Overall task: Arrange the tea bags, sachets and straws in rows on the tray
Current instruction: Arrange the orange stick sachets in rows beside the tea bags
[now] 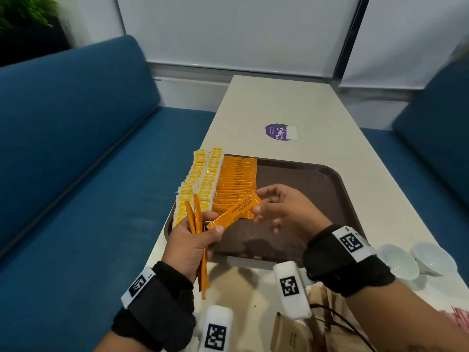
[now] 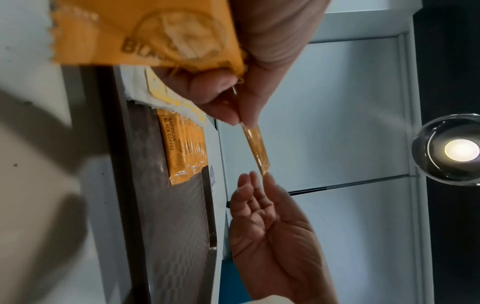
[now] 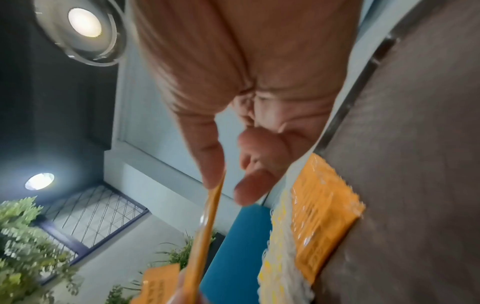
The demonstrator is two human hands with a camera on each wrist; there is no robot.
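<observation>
My left hand [image 1: 210, 228] grips a bunch of orange coffee sachets [image 1: 196, 219] and holds one sachet [image 1: 233, 209] out to the right. My right hand [image 1: 258, 201] is open, and its fingertips touch the far end of that sachet [image 2: 255, 148] without closing on it; the thumb [image 3: 211, 164] lies against the sachet's edge. Both hands hover over the brown tray [image 1: 330, 174]. On its left side lie two rows of yellow and white tea bags [image 1: 200, 184] and a row of overlapped orange sachets [image 1: 236, 184].
Two white bowls [image 1: 398, 260] stand right of the tray's near corner. Brown paper packets [image 1: 291, 336] lie on the table [image 1: 291, 102] at the front, with pink-wrapped items [image 1: 456, 316] at the far right. A purple sticker [image 1: 278, 132] sits beyond the tray. Blue benches flank the table.
</observation>
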